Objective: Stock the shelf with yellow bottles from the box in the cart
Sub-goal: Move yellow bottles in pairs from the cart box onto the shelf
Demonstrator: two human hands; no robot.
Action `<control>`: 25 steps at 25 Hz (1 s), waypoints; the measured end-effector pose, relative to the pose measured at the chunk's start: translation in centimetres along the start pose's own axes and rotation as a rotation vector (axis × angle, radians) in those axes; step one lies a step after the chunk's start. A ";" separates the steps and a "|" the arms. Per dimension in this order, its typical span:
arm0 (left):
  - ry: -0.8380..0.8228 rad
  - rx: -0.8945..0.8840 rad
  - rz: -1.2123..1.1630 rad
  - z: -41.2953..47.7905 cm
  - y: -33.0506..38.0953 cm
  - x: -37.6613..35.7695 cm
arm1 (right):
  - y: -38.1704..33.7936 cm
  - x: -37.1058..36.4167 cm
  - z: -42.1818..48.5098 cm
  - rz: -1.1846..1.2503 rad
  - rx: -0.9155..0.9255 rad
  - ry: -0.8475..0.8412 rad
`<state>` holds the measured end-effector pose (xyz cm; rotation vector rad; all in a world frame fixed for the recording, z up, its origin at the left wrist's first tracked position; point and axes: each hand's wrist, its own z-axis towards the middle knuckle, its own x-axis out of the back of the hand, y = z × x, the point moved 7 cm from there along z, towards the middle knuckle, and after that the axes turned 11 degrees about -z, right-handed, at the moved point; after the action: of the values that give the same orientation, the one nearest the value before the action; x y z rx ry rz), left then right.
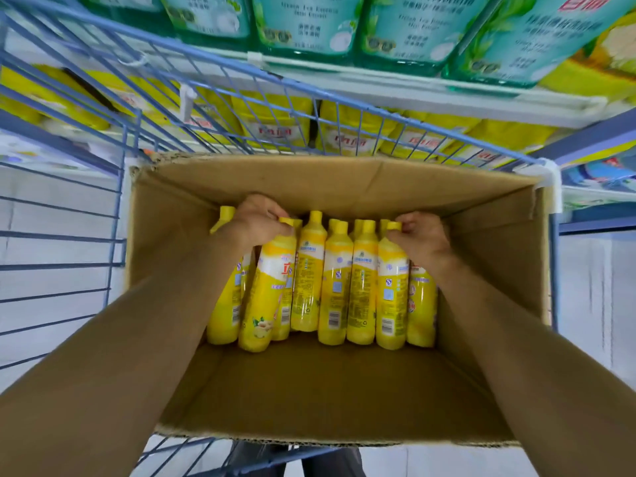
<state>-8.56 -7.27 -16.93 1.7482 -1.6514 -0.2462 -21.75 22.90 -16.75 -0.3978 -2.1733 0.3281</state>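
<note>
Head view, looking down into the box (344, 180), which sits in the blue wire cart (220, 108). Yellow bottles (335, 284) stand in a row toward the box's far wall, caps up, with more caps behind that I only partly see. The near half of the box floor shows as plain cardboard. Both arms reach in, in tan sleeves. The left hand (256, 218) is curled over the cap of the tilted bottle (266, 297) near the left end of the row. That one leans with its top to the right and its front label facing me. One more cap shows just past the left wrist. The right hand (425, 235) pinches the cap of the upright bottle (390, 297), second from the right end, with fingertips and thumb closed on the cap. Its body stands straight, touching its neighbours. I cannot tell whether either held bottle is off the box floor. The hands are well apart, with three front bottles between them. Beyond the cart is the shelf (447, 94). Green bottles (306, 25) fill the upper tier. Yellow packs (275, 122) with red-and-white labels sit on the tier below, seen through the cart's wire.
</note>
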 end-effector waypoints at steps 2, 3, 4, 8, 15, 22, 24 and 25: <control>-0.032 0.011 -0.029 -0.6 -0.2 -0.1 | -0.5 0.1 -0.9 0.017 0.010 -0.034; -0.058 0.026 -0.036 -0.8 -0.6 -0.1 | -0.6 0.1 -1.3 0.010 0.019 -0.039; -0.093 0.048 -0.057 -1.2 -1.0 -0.2 | -0.5 -0.2 -1.6 0.009 0.018 -0.041; -0.150 0.107 -0.231 -2.8 -2.7 -1.1 | -0.2 -1.2 -4.8 0.002 0.072 -0.083; -0.138 -0.211 -0.247 -7.5 0.3 0.2 | -2.7 1.3 -9.6 -0.165 0.251 -0.028; -0.163 -0.472 -0.422 -16.6 12.3 4.5 | -11.7 11.8 -16.8 0.017 0.481 0.170; -0.160 -0.526 -0.413 -20.0 17.1 6.2 | -14.9 16.3 -19.7 0.075 0.578 0.240; -0.151 -0.571 -0.398 -22.1 19.7 7.3 | -16.5 18.8 -21.3 0.088 0.623 0.273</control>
<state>-10.19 -4.87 13.47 1.6095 -1.1510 -0.9540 -17.87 17.18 15.36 -0.1687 -1.6816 0.9116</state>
